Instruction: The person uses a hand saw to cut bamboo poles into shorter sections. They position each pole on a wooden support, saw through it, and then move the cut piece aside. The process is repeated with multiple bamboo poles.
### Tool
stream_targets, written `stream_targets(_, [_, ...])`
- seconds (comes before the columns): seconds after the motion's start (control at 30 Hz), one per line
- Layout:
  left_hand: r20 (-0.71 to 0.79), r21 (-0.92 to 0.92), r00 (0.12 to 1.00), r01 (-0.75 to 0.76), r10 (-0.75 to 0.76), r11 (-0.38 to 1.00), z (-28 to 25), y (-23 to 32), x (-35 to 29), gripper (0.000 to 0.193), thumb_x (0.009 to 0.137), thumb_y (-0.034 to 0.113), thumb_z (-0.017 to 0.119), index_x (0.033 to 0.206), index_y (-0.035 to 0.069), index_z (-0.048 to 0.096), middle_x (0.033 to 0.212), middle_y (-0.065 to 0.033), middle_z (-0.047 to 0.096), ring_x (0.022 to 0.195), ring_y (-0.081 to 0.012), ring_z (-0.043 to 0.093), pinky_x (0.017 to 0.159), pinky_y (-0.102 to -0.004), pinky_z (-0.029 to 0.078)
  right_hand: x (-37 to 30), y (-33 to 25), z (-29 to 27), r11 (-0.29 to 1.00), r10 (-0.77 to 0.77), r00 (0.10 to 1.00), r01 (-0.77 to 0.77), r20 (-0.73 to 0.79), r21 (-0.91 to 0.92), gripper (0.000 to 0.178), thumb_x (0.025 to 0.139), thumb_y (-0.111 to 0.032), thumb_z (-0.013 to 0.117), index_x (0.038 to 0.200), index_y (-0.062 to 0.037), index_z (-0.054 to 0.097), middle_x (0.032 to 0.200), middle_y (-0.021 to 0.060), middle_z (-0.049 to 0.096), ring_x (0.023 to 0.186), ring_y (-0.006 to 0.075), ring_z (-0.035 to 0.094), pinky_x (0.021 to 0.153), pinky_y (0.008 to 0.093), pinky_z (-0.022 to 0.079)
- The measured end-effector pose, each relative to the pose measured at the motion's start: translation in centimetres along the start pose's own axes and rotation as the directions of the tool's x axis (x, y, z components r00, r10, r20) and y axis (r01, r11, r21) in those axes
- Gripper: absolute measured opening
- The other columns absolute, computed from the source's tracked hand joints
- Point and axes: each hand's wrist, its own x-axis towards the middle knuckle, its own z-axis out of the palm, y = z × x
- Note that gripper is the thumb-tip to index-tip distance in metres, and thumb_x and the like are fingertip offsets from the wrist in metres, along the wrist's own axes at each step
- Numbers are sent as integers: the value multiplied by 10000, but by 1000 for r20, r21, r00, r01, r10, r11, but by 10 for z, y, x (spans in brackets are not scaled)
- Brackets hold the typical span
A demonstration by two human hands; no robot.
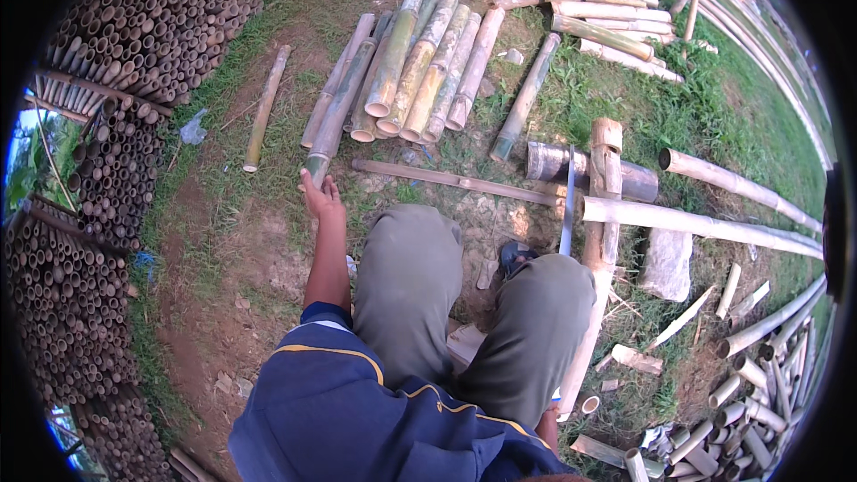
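My left hand (322, 196) reaches forward and grips the near end of a greenish bamboo piece (339, 111). This piece slants along the left side of a row of cut bamboo pieces (428, 67) on the ground and juts out nearer to me than its neighbours. Low at the right, beside my right thigh, only a little of my right hand (547, 426) shows; its fingers are hidden. A saw blade (568, 201) stands between my right knee and a bamboo post lying lengthwise (603, 187), its lower end hidden by the knee.
A long pale bamboo pole (696, 221) comes in from the right across the post. Beneath lies a dark thick log (629, 180). A thin bamboo strip (455, 180) lies ahead of my knees. Stacked bamboo (71, 303) fills the left; offcuts (750, 419) heap at lower right.
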Motion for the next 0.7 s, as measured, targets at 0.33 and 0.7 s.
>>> stream_targets(0.33, [252,397,945,94,-207,913,22,46,78,1086,989,853,539,1749,126,269,1773,-205,278,1600,-422,370,1235,-575,449,-31,-15,-9,999,5,1000,-6,22,39,435,1124,-279,611,1481,-47,525,1224,75,671,1067,180,664,959,356,562])
stream_targets(0.7, [328,832,930,-203,-163,516,-44,17,41,617,1058,490,691,1528,97,625,1430,-127,703,1230,-289,718,1035,-485,585,-44,-100,-15,974,-161,987,154,25,169,436,1092,-209,664,1456,-37,498,1132,68,674,991,172,677,911,345,575])
